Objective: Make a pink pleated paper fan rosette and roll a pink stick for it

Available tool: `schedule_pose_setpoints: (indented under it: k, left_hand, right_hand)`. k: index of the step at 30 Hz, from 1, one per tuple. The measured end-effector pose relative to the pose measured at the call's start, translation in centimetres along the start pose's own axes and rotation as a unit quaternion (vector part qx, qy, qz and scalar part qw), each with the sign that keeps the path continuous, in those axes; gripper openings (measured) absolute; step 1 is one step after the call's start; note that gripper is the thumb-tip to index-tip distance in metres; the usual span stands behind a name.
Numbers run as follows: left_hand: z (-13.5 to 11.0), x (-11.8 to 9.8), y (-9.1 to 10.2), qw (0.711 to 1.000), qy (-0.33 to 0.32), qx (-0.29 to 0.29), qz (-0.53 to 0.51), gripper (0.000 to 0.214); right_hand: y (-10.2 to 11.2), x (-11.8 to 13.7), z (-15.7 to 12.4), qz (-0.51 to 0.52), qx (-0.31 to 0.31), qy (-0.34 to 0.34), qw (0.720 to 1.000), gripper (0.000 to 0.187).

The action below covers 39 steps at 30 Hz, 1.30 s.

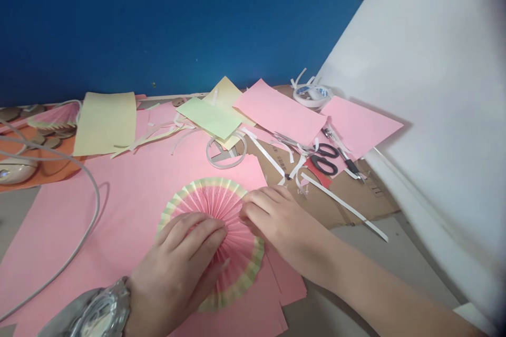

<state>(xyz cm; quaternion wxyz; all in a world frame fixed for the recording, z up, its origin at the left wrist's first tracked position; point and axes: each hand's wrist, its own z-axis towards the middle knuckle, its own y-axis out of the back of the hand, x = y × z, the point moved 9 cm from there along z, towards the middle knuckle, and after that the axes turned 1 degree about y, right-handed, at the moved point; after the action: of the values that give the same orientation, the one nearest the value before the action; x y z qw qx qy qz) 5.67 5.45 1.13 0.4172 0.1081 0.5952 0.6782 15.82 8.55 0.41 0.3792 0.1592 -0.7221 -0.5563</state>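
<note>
A round pleated paper fan (241,268), pink with a green and pale yellow rim like a watermelon slice, lies spread on pink paper. My left hand (185,253), with a watch at its wrist, rests across the fan's left side. Its fingers stretch flat toward the centre of the pleats. At the upper right rim my right hand (276,216) has its fingers curled and pressed together on the fan's edge. Its fingertips are partly hidden, and the pleats beneath both hands are covered.
Behind the fan lie scissors (324,158), a pen (348,160), white paper strips (343,202), a tape ring (227,152) and pink sheets (280,110) on cardboard. A grey cable (95,205) loops at left, near a white mouse (18,170). A blue wall (177,21) rises behind.
</note>
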Motion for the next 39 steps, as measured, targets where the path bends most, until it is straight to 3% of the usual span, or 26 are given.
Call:
schedule_pose_setpoints:
  k: [13, 23, 30, 39]
  left_hand:
    - [0.0, -0.6, 0.0, 1.0, -0.013, 0.017, -0.006, 0.028]
    - [0.0, -0.3, -0.1, 1.0, 0.003, 0.016, -0.021, 0.028]
    - [-0.4, -0.1, 0.1, 1.0, -0.001, -0.003, -0.018, 0.028]
    - [-0.9, 0.9, -1.1, 0.999, 0.033, 0.026, -0.001, 0.037]
  right_hand:
    - [0.4, 0.7, 0.1, 0.006, -0.028, 0.028, 0.999, 0.022]
    - [-0.2, 0.6, 0.0, -0.002, 0.039, 0.023, 0.999, 0.021]
    - [-0.3, 0.8, 0.0, -0.03, 0.023, 0.028, 0.999, 0.022]
    - [0.1, -0.1, -0.1, 0.007, 0.007, -0.025, 1.0, 0.022]
